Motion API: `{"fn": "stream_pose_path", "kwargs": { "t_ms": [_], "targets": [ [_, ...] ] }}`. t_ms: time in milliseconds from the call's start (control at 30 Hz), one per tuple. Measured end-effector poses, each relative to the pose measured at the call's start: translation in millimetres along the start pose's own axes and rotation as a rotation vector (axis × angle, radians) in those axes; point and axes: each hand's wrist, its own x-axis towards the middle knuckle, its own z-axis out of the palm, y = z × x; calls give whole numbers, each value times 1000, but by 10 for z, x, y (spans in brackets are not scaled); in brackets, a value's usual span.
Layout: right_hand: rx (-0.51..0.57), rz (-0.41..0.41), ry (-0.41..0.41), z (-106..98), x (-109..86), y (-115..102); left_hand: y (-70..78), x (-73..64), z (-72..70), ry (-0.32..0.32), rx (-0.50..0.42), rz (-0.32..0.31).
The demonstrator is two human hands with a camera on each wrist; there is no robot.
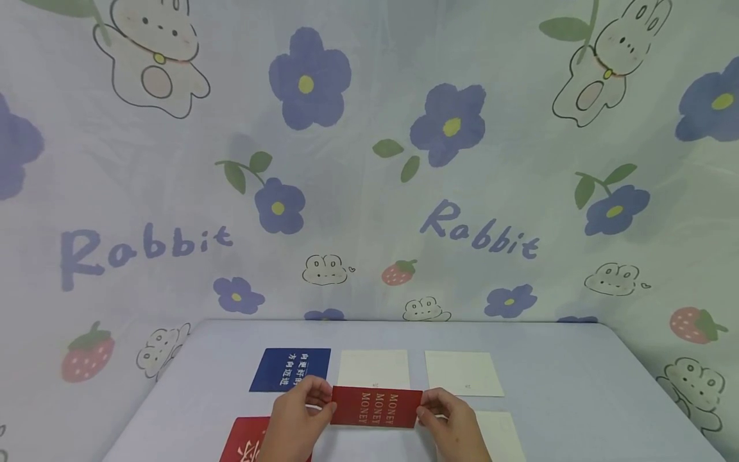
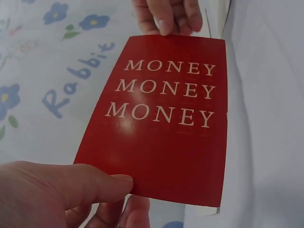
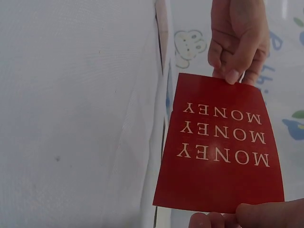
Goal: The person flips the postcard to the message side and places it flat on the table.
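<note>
lt: soft, cool | L wrist view: glare spot on red card (image 2: 159, 142) | 2 wrist views: sl. hazy

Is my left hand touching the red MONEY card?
Touching: the left wrist view shows your left hand pinching the red MONEY card at one end, thumb over its printed face.

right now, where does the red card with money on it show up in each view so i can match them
Head: red card at bottom centre, reading sideways
Left wrist: red card around the middle, large, reading upright
Right wrist: red card right of centre, low, reading upside down
Shared landmark: the flowered cloth
</note>
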Motion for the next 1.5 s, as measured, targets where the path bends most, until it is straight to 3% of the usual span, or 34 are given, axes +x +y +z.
{"fn": "stream_pose_path", "kwargs": {
  "t_ms": [533,967,1500],
  "targets": [
    [24,-70,-21,-18,-32,1,89,-68,13,96,118,-35],
    [-2,-78,-3,-28,-40,-12,115,-97,-9,87,76,-84],
    [52,-76,29,-15,-27,4,98,-67,-2,89,24,-80]
  ]
}}
